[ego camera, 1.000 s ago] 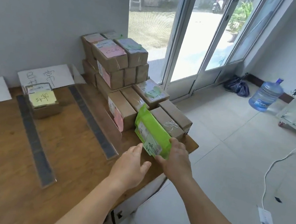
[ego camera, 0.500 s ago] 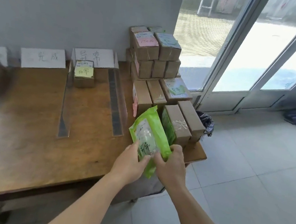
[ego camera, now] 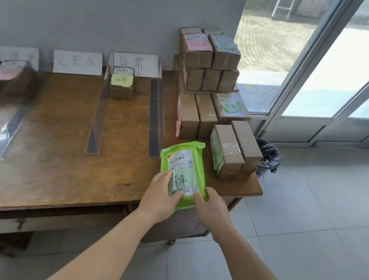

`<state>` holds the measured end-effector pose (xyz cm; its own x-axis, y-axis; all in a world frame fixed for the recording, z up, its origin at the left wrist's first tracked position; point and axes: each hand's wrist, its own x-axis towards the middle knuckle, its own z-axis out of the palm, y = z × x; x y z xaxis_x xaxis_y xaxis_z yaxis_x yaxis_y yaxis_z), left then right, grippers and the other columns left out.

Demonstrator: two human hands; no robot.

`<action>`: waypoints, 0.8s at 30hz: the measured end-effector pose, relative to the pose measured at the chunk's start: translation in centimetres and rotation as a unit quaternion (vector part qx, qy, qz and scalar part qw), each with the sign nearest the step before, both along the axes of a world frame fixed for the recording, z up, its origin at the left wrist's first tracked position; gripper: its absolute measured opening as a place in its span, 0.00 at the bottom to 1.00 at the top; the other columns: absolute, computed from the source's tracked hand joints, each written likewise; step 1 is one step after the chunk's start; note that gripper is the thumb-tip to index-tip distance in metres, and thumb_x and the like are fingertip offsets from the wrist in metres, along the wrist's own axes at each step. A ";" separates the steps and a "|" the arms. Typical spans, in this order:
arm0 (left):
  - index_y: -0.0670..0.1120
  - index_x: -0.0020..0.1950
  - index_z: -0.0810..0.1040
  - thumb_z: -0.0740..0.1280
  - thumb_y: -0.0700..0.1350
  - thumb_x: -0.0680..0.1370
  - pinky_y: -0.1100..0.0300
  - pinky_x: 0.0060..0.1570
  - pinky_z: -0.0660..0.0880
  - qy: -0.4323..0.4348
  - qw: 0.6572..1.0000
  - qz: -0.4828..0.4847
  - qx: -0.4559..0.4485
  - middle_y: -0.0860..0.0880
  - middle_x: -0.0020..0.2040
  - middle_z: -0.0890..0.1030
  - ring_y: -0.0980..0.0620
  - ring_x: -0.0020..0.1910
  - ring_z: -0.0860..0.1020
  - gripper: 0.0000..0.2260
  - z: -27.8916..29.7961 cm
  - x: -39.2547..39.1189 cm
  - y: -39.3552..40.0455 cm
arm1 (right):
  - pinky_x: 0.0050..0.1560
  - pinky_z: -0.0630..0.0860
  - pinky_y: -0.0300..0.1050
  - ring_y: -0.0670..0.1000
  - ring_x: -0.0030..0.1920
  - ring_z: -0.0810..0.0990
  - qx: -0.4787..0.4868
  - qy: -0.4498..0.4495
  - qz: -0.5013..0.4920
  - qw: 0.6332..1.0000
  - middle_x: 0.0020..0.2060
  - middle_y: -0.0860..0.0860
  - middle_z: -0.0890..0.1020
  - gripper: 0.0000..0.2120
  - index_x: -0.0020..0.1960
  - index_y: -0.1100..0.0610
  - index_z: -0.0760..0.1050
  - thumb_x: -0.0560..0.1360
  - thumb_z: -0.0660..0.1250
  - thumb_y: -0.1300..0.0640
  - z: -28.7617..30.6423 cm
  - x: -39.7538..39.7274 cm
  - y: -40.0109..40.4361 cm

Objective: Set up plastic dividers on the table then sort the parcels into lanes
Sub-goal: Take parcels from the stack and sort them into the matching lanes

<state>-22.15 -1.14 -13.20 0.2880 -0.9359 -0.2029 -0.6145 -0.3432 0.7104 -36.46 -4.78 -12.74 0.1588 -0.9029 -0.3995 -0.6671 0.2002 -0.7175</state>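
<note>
The green parcel (ego camera: 183, 170) is held over the near right part of the table (ego camera: 57, 170), label up, its far end tilted toward the stacked boxes (ego camera: 206, 72). Both hands grasp its near end: the left hand (ego camera: 159, 201) has its thumb on the label and fingers curled under the left edge, and the right hand (ego camera: 211, 208) pinches the near right corner. The bag looks soft and slick, so with the grip only at one end the far end may sag or the bag may slip through the fingers. Its handwritten note appears to match the sign (ego camera: 136, 64) at the back of the lane between two clear dividers (ego camera: 157, 117), where one small box (ego camera: 122, 85) already sits. The main risk is the carry to that lane: the right divider stands just beside the parcel, its clear wall is hard to see, and a low sweep leftward could knock it over or push it askew, narrowing the lane. A careless swing the other way could bump the two boxes (ego camera: 236, 151) near the table's right edge, above a bin (ego camera: 268, 155). Misreading the note could put the parcel in the neighbouring lane by the other sign (ego camera: 77, 62).
</note>
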 end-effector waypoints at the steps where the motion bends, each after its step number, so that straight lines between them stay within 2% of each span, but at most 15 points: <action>1: 0.44 0.77 0.57 0.66 0.52 0.77 0.59 0.68 0.59 -0.005 1.000 -0.001 0.001 0.48 0.76 0.59 0.52 0.73 0.60 0.32 -0.1 -0.1 -0.1 | 0.50 0.71 0.47 0.54 0.53 0.75 -0.002 0.019 0.014 1.000 0.55 0.54 0.76 0.17 0.60 0.55 0.71 0.79 0.57 0.45 -0.1 -0.2 -0.3; 3: 0.44 0.77 0.57 0.66 0.54 0.77 0.59 0.67 0.61 -0.017 1.000 -0.005 0.000 0.49 0.76 0.58 0.52 0.72 0.62 0.33 -0.2 -0.2 -0.4 | 0.53 0.69 0.46 0.56 0.56 0.73 -0.023 0.044 0.004 0.999 0.60 0.56 0.71 0.21 0.64 0.54 0.69 0.78 0.60 0.43 0.1 -0.5 -0.9; 5: 0.44 0.77 0.57 0.67 0.55 0.76 0.57 0.67 0.62 -0.033 0.999 -0.011 0.004 0.49 0.76 0.57 0.51 0.72 0.63 0.34 -0.3 -0.4 -0.8 | 0.58 0.67 0.48 0.57 0.60 0.71 -0.094 0.055 -0.042 0.993 0.63 0.56 0.66 0.25 0.68 0.55 0.65 0.76 0.63 0.44 0.6 -0.9 -1.7; 9: 0.45 0.77 0.56 0.68 0.56 0.75 0.54 0.65 0.65 -0.050 0.999 -0.006 0.011 0.50 0.77 0.54 0.49 0.71 0.64 0.36 -0.4 -0.8 -1.2 | 0.66 0.61 0.51 0.58 0.65 0.62 -0.223 0.072 -0.094 0.968 0.64 0.56 0.63 0.33 0.72 0.56 0.58 0.74 0.67 0.47 1.8 -1.2 -4.1; 14: 0.46 0.77 0.55 0.69 0.55 0.74 0.55 0.64 0.65 -0.045 0.999 0.004 0.007 0.52 0.77 0.55 0.50 0.71 0.64 0.37 -0.5 -0.7 -1.4 | 0.68 0.59 0.52 0.59 0.67 0.59 -0.236 0.149 -0.092 0.956 0.67 0.57 0.60 0.38 0.74 0.57 0.53 0.73 0.68 0.45 1.6 -1.0 -6.7; 19: 0.47 0.77 0.55 0.70 0.55 0.74 0.56 0.64 0.65 -0.043 0.999 0.008 0.001 0.52 0.76 0.56 0.51 0.70 0.65 0.38 -0.5 -0.5 -1.3 | 0.67 0.60 0.49 0.57 0.64 0.61 -0.261 0.194 -0.108 0.940 0.65 0.56 0.63 0.37 0.72 0.57 0.58 0.71 0.69 0.43 0.5 -0.6 -7.5; 24: 0.47 0.77 0.55 0.71 0.54 0.74 0.56 0.66 0.64 -0.041 0.999 0.007 0.002 0.52 0.77 0.55 0.52 0.72 0.63 0.38 -0.2 -0.5 -1.0 | 0.65 0.62 0.50 0.58 0.62 0.63 -0.254 0.186 -0.116 0.942 0.62 0.57 0.66 0.33 0.69 0.58 0.60 0.72 0.68 0.44 0.2 -0.4 -7.6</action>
<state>-22.70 -2.17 -13.39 0.3164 -0.9311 -0.1817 -0.6666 -0.3545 0.6557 -36.87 -12.40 -12.55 -0.1312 -0.9858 0.1051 -0.8723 0.0644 -0.4847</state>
